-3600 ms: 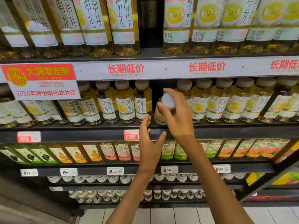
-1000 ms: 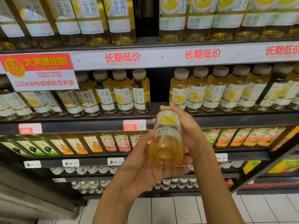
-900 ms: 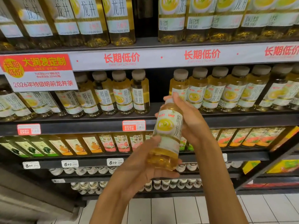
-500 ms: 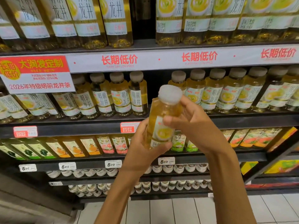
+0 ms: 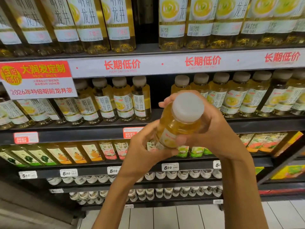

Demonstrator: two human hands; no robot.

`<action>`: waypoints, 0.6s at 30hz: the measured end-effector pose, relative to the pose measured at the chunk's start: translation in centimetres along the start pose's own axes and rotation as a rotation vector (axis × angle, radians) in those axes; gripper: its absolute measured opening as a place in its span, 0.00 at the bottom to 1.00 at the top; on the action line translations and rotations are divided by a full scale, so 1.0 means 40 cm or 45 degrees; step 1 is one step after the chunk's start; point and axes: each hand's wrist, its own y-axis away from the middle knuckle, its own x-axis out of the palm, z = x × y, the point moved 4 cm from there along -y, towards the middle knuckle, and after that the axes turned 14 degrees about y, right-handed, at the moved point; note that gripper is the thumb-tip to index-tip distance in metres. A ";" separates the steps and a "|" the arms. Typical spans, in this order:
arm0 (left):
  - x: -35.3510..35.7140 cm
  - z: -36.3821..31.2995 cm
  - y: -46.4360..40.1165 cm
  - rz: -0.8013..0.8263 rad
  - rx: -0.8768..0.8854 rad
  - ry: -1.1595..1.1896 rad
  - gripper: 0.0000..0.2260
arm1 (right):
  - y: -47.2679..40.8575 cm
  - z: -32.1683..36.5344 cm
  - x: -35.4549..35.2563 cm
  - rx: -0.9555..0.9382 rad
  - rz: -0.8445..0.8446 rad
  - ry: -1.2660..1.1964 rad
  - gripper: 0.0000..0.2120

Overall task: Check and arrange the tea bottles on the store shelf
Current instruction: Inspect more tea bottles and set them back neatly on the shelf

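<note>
A person stands at a drinks shelf (image 5: 165, 131) holding one small tea bottle (image 5: 178, 126) out in front of it, tipped so its pale cap (image 5: 188, 107) points up toward their face. Both hands are on it: the left hand (image 5: 142, 152) has its grip curled around the lower part and base, and the right hand (image 5: 212, 128) wraps the upper body from behind, thumb across the label. This looks like the checking part of the job, with one bottle off the shelf and being looked over; putting it back is not yet done. On the middle shelf there is a dark gap (image 5: 160, 95) between the left group of bottles (image 5: 122, 100) and the right group (image 5: 231, 95), and I judge that is where it belongs. The other bottles there stand upright with labels mostly facing out, so that row seems largely in order. Above sits a row of larger tea bottles (image 5: 171, 23) over a white price strip with red lettering (image 5: 203, 61), and a red and white promotion sign (image 5: 38, 78) hangs at the left. Below are shelves of orange, pink and green labelled drinks (image 5: 92, 152) with price tags (image 5: 170, 167), then rows of white caps (image 5: 181, 174), and a pale tiled floor (image 5: 181, 217).
</note>
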 end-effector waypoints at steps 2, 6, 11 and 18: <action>0.003 0.014 0.011 0.116 -0.125 0.020 0.21 | -0.006 -0.013 0.006 0.028 0.029 -0.170 0.33; 0.028 0.043 0.029 0.062 -0.337 0.331 0.33 | -0.016 -0.047 0.005 0.183 -0.266 -0.162 0.18; 0.042 0.057 0.037 -0.159 -0.465 0.517 0.36 | -0.017 -0.074 0.006 0.387 -0.408 -0.235 0.21; 0.055 0.062 0.052 -0.035 -0.684 0.442 0.26 | -0.034 -0.082 0.002 0.479 -0.453 -0.653 0.21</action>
